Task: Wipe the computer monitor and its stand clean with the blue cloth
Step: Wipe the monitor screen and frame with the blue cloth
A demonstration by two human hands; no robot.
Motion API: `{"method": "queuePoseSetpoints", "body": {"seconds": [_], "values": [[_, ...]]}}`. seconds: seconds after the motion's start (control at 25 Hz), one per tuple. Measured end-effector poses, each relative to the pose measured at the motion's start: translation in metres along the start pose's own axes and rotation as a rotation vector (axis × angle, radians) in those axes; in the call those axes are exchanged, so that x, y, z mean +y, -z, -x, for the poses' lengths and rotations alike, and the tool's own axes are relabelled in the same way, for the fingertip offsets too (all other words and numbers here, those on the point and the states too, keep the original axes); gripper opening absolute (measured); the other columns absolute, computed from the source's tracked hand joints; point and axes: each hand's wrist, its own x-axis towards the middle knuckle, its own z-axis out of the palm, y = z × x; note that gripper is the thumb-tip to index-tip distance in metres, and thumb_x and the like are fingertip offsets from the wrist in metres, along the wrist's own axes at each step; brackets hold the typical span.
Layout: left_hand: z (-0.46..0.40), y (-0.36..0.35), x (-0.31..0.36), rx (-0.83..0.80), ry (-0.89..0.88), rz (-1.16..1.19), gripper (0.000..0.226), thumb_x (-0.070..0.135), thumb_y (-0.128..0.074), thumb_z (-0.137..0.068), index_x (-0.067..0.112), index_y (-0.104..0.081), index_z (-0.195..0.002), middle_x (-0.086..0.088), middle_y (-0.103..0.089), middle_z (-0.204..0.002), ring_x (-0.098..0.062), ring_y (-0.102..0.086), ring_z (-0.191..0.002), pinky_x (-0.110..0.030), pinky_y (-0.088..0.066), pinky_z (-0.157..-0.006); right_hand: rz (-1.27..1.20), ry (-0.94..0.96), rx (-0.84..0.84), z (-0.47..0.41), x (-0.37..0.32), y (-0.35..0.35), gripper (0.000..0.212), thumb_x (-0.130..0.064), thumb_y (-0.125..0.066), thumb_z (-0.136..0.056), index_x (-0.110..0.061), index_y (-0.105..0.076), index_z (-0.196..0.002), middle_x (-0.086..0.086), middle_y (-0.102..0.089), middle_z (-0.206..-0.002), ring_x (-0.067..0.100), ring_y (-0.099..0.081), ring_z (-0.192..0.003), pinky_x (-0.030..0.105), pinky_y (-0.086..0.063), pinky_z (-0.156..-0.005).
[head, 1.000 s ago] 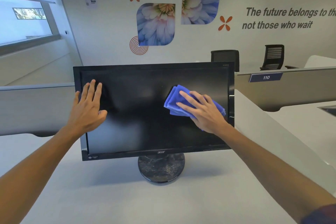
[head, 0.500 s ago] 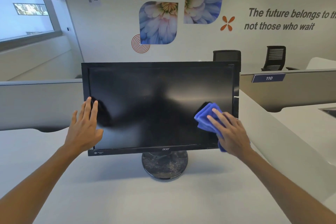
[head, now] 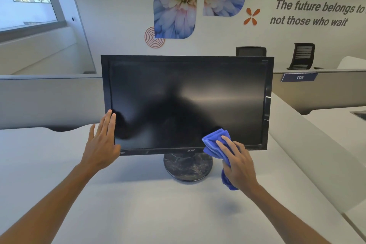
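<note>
A: Where are we now?

B: Our right hand presses the blue cloth against the lower right part of the monitor, over the bottom bezel, fingers spread across the bunched fabric, with a tail of it hanging below the palm. Our left hand lies flat with straight fingers on the lower left edge of the screen, gripping nothing, just bracing it.

A: How do we do this pass well?

B: We judge we should keep the left hand firm so the monitor does not swivel or tip, and run the cloth in overlapping strokes along the bottom strip, pressing lightly. The round stand looks mottled with dust, so it probably needs the cloth next.

A: Any containers to mind?

B: None that we can see; the monitor stands on the white desk.
</note>
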Motion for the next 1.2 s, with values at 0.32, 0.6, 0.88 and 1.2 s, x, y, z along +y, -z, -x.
{"method": "queuePoseSetpoints", "body": {"seconds": [0.32, 0.6, 0.88, 1.2], "values": [[0.027, -0.011, -0.013, -0.035, 0.012, 0.113, 0.096, 0.002, -0.059, -0.072, 0.012, -0.008, -0.152, -0.003, -0.005, -0.162, -0.028, -0.015, -0.147, -0.057, -0.02, -0.113, -0.556, -0.193, -0.106, -0.055, -0.171, -0.023, 0.05, -0.04, -0.042, -0.089, -0.03, -0.047, -0.138, -0.015, -0.044, -0.133, 0.006, -0.051, -0.11, 0.029, -0.052, -0.088], [0.037, -0.02, -0.024, -0.085, -0.013, 0.354, 0.077, 0.018, -0.049, -0.09, 0.027, -0.001, -0.15, 0.012, 0.005, -0.157, -0.017, -0.008, -0.148, -0.045, -0.013, -0.118, -0.332, -0.032, -0.316, -0.089, -0.275, -0.059, 0.057, -0.049, -0.046, -0.096, -0.027, -0.031, -0.146, 0.003, -0.045, -0.133, 0.022, -0.055, -0.106, 0.031, -0.051, -0.091], [0.033, -0.038, -0.045, -0.072, -0.084, 0.485, 0.071, 0.076, -0.008, -0.084, 0.049, 0.017, -0.144, 0.021, 0.011, -0.157, -0.002, 0.002, -0.145, -0.039, -0.013, -0.119, -0.108, 0.015, -0.576, -0.091, -0.307, -0.077, 0.059, -0.047, -0.045, -0.098, -0.02, -0.025, -0.147, 0.01, -0.044, -0.14, 0.029, -0.052, -0.116, 0.039, -0.048, -0.093], [0.037, -0.029, -0.033, -0.076, -0.06, 0.446, 0.078, 0.032, -0.041, -0.088, 0.034, 0.009, -0.149, 0.008, 0.006, -0.158, -0.02, -0.005, -0.148, -0.048, -0.016, -0.118, -0.065, -0.005, -0.683, -0.088, -0.309, -0.07, 0.051, -0.038, -0.045, -0.1, -0.02, -0.028, -0.144, 0.01, -0.044, -0.14, 0.031, -0.053, -0.114, 0.041, -0.046, -0.095]]}}
